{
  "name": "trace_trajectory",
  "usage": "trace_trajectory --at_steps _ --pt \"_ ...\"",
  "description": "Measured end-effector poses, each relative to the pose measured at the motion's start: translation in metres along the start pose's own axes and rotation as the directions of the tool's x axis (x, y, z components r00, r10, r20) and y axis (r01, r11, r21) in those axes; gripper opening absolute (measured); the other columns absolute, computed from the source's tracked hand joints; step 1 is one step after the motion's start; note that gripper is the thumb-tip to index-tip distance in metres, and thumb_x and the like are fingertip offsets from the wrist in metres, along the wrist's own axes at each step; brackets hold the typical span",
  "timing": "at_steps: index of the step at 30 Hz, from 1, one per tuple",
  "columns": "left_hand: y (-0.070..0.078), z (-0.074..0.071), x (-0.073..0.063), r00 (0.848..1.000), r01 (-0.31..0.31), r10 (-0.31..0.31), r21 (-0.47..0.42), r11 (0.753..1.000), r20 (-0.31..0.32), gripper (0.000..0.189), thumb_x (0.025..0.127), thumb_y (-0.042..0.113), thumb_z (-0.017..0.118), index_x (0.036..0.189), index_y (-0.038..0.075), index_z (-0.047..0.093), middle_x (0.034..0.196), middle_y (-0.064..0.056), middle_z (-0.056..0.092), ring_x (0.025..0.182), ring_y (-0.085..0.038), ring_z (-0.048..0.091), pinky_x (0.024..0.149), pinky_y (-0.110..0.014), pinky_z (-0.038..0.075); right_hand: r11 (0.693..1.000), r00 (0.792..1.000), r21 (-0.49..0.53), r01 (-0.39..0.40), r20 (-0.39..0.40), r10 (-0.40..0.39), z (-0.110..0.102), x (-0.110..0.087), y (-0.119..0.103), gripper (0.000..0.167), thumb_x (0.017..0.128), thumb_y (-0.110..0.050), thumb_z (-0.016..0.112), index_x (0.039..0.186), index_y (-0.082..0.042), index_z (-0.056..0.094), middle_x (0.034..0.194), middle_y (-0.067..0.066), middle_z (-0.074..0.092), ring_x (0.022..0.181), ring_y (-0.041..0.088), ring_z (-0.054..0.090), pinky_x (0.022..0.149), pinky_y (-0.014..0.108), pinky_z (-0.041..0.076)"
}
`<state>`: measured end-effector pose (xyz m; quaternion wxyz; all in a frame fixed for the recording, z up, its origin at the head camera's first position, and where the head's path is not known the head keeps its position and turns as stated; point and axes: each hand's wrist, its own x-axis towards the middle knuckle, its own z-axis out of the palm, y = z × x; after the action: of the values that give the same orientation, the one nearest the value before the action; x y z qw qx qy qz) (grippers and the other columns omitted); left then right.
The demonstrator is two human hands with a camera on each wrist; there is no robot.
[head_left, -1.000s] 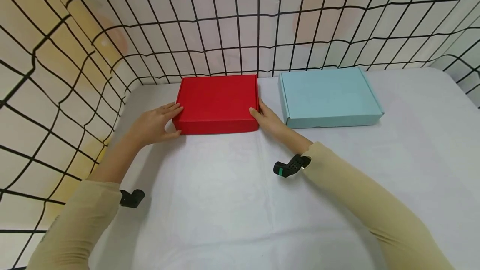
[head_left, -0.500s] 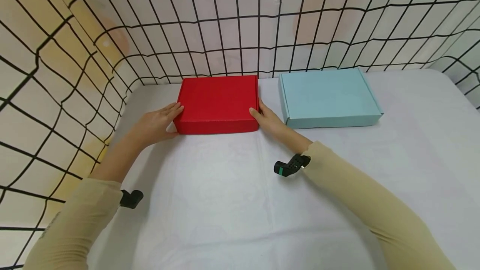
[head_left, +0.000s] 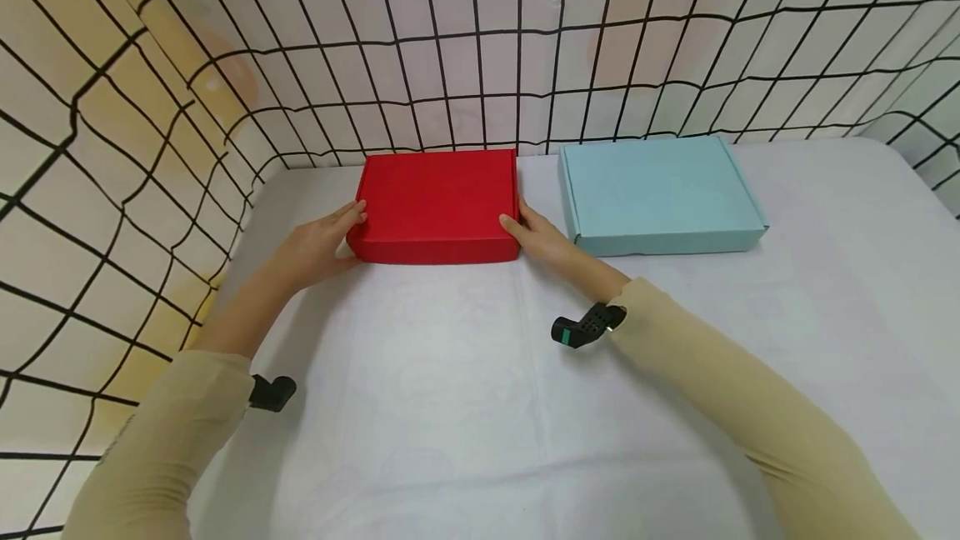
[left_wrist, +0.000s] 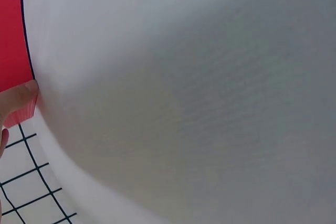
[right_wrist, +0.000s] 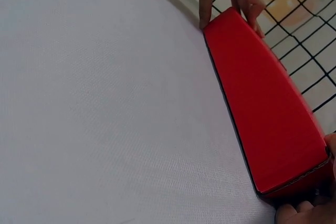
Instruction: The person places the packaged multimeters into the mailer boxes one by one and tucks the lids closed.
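Observation:
A closed red cardboard box (head_left: 437, 198) lies at the back of the white surface, lengthwise across the head view. The left hand (head_left: 318, 242) holds its left end, with the thumb low at the front corner and the fingers at the side edge. That thumb also shows against the red box (left_wrist: 13, 40) in the left wrist view. At the other end, the right hand (head_left: 543, 238) grips the box, thumb at the top edge. Several right fingers (right_wrist: 302, 212) sit low by that end in the right wrist view. Whether the box touches the surface everywhere cannot be told.
A closed light blue box (head_left: 660, 190) lies just right of the red one, close to the right hand. Black wire grid (head_left: 480, 95) rises behind both boxes and along the left side. White cloth (head_left: 450, 390) covers the surface in front.
The front edge of the red box has shifted very slightly away from the person. The left hand and forearm have moved a little to the right. The light blue box stays in place.

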<state>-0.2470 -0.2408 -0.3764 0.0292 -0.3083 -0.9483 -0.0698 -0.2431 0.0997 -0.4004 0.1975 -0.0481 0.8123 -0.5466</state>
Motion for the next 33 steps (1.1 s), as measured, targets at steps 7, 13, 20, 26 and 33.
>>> trace_trajectory --at_steps 7,13,20,26,33 --pt "0.001 -0.002 0.003 0.998 0.060 -0.058 -0.057 0.997 0.023 0.074 0.072 0.008 0.077 0.134 0.003 0.038 0.134 -0.018 0.049 0.114 -0.037 0.053 0.085 -0.047 0.050 1.000 1.000 -0.001 -0.003 0.012 0.003 -0.001 0.001 -0.001 0.068 0.098 -0.033 0.040 0.149 -0.014 -0.002 0.155 0.010 0.007 0.140 0.028 0.011 0.110 0.046 0.023" --pt "0.001 -0.005 0.007 1.000 0.002 -0.003 -0.018 1.000 -0.021 0.058 0.068 0.004 0.079 0.119 -0.001 0.050 0.124 -0.022 0.056 0.105 -0.037 0.058 0.084 -0.045 0.051 1.000 1.000 0.010 -0.014 0.024 0.014 0.000 0.002 -0.001 0.069 0.098 -0.033 0.040 0.149 -0.015 -0.002 0.155 0.010 0.006 0.139 0.028 0.012 0.109 0.046 0.026" --pt "0.002 -0.009 0.008 1.000 -0.011 0.011 -0.002 1.000 0.001 0.054 0.069 0.003 0.078 0.116 -0.003 0.053 0.123 -0.025 0.055 0.105 -0.038 0.058 0.084 -0.044 0.050 0.999 0.999 0.039 -0.012 0.031 0.011 0.000 0.000 -0.002 0.070 0.098 -0.033 0.041 0.149 -0.015 -0.002 0.155 0.008 0.006 0.140 0.026 0.011 0.109 0.044 0.027" --pt "0.005 -0.016 0.010 0.993 0.088 -0.085 -0.033 0.996 0.076 0.056 0.071 0.006 0.078 0.122 -0.002 0.057 0.128 -0.022 0.053 0.114 -0.036 0.053 0.088 -0.043 0.049 0.999 1.000 0.044 -0.013 0.029 0.012 0.000 0.001 -0.002 0.070 0.098 -0.034 0.041 0.149 -0.014 -0.003 0.155 0.008 0.004 0.140 0.026 0.009 0.109 0.044 0.026" --pt "0.013 -0.020 0.014 0.989 0.096 -0.102 0.066 0.993 0.103 0.056 0.073 0.007 0.077 0.123 -0.004 0.056 0.128 -0.026 0.051 0.116 -0.040 0.050 0.088 -0.045 0.048 0.999 0.999 0.041 -0.028 0.027 0.026 0.001 0.001 -0.002 0.070 0.097 -0.035 0.041 0.149 -0.017 -0.003 0.155 0.007 0.004 0.140 0.026 0.009 0.109 0.045 0.026"
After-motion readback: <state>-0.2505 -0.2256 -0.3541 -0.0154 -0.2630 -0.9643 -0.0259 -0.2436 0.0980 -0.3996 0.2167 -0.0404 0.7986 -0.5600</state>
